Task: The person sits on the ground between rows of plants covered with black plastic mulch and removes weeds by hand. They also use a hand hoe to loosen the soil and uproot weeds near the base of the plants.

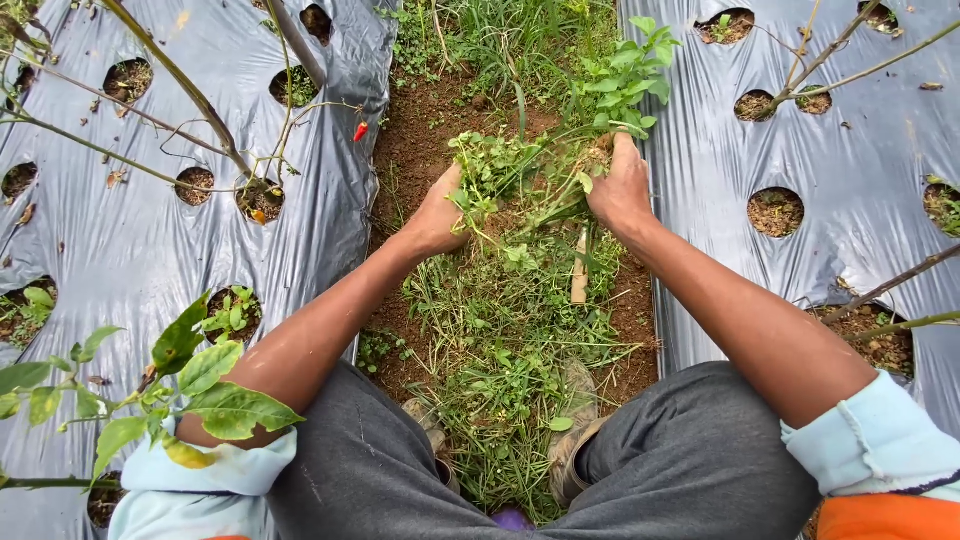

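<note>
Weeds (520, 170) filled the bare-earth furrow (420, 130) between two beds wrapped in grey plastic mulch (130, 250) punched with round planting holes. Left hand (440, 215) had its fingers clenched round a leafy clump; right hand (620, 185) gripped stems beside it. Pulled weeds (500, 340) lay between the knees.

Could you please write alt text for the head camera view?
The left hand and right hand both grip a clump of weeds in a soil path between grey plastic sheets. A red chilli hangs at left.
</note>
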